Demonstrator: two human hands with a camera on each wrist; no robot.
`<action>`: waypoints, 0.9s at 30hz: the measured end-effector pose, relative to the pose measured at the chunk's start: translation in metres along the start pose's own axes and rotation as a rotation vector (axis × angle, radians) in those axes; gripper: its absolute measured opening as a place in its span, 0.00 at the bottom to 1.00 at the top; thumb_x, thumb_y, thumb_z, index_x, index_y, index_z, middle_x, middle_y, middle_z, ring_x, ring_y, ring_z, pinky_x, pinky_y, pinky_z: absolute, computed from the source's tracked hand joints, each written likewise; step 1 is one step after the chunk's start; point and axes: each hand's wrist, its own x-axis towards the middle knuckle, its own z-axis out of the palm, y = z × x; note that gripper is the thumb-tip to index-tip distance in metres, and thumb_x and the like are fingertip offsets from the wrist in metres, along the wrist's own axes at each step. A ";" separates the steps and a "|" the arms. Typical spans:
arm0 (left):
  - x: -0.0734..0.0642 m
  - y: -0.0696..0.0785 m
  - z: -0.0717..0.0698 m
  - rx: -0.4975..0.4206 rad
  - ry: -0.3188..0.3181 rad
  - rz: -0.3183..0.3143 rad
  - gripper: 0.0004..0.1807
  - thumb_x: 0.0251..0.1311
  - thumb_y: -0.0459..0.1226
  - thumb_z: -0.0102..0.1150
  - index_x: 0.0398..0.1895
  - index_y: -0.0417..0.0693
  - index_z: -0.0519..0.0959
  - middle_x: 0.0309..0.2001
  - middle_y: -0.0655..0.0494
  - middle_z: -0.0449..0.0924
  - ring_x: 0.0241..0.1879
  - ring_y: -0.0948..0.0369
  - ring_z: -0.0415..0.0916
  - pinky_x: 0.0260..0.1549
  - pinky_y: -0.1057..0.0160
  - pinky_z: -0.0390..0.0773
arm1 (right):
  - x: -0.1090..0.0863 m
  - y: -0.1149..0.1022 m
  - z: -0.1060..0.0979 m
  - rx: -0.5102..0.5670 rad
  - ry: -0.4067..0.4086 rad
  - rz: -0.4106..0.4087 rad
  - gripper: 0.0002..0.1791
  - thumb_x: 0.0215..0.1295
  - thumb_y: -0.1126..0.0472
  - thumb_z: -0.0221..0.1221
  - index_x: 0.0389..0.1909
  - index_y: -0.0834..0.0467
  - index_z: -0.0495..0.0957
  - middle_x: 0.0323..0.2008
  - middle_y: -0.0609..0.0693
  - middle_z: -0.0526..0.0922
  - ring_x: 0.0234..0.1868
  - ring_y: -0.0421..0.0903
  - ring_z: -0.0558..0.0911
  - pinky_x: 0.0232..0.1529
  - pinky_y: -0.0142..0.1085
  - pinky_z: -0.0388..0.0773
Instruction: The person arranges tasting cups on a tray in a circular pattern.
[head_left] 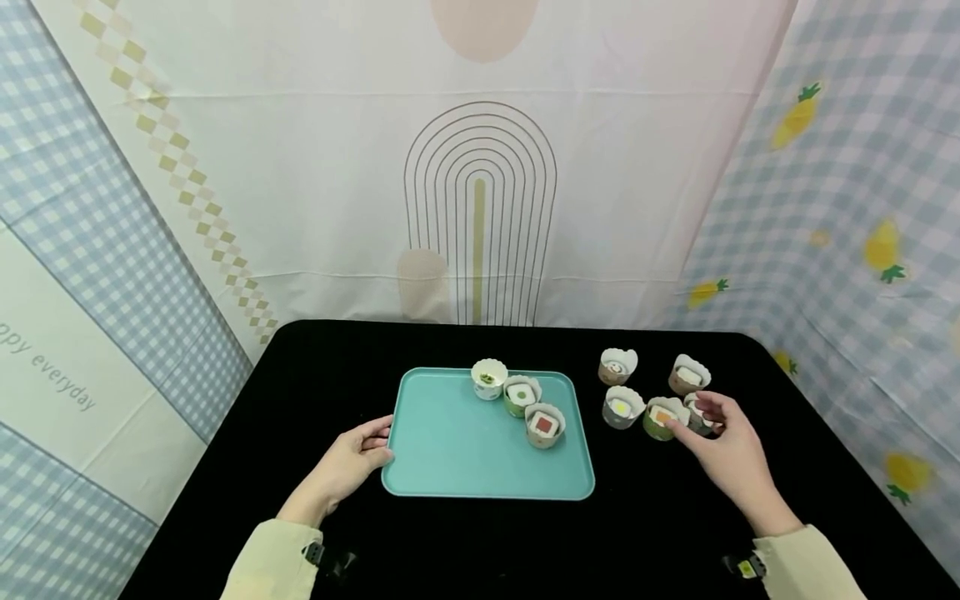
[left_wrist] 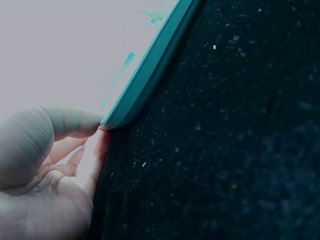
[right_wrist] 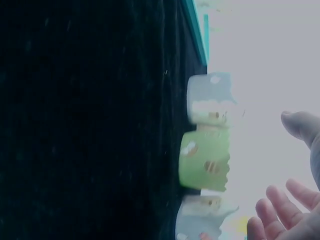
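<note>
At its left edge, the teal tray (head_left: pixel 457 458) is pinched between thumb and fingers of my left hand (head_left: pixel 348 462). Three paper baking cups stand at the tray's right side: a white cup (head_left: pixel 489 390), a green cup (head_left: pixel 517 406) and a greyish cup (head_left: pixel 542 439) with a dark red square inside. My right hand (head_left: pixel 731 454) hovers over cups on the right, fingers spread. Nearest its thumb is a green cup (head_left: pixel 656 427) with an orange-centred white piece; a grey cup (head_left: pixel 697 427) is partly hidden behind the hand. The right wrist view shows a gap between fingers (right_wrist: pixel 282 205) and cups.
Beyond these, a grey cup with a yellow-centred piece (head_left: pixel 621 418), a brown-based cup (head_left: pixel 617 375) and another cup (head_left: pixel 684 385) stand on the black tabletop (head_left: pixel 480 550). Patterned cloths (head_left: pixel 337 192) hang behind and beside the table.
</note>
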 end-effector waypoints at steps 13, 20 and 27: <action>0.001 0.000 0.001 -0.001 0.019 -0.007 0.31 0.64 0.29 0.57 0.70 0.49 0.66 0.51 0.51 0.76 0.47 0.56 0.76 0.47 0.57 0.77 | 0.006 0.026 -0.011 0.040 0.021 0.061 0.47 0.64 0.41 0.59 0.72 0.65 0.53 0.64 0.71 0.58 0.61 0.67 0.61 0.52 0.59 0.64; 0.002 -0.001 0.001 -0.002 0.020 -0.008 0.30 0.64 0.29 0.57 0.70 0.50 0.66 0.51 0.51 0.76 0.47 0.56 0.76 0.47 0.57 0.77 | 0.009 0.035 -0.012 0.051 0.003 0.095 0.48 0.65 0.42 0.59 0.73 0.66 0.50 0.65 0.71 0.56 0.62 0.67 0.60 0.51 0.58 0.65; 0.002 -0.003 0.001 0.004 0.014 -0.004 0.30 0.65 0.30 0.57 0.70 0.50 0.66 0.51 0.51 0.76 0.47 0.57 0.76 0.48 0.56 0.77 | 0.011 0.047 -0.011 0.082 -0.059 0.143 0.53 0.65 0.43 0.59 0.74 0.68 0.40 0.67 0.74 0.52 0.63 0.69 0.58 0.48 0.55 0.69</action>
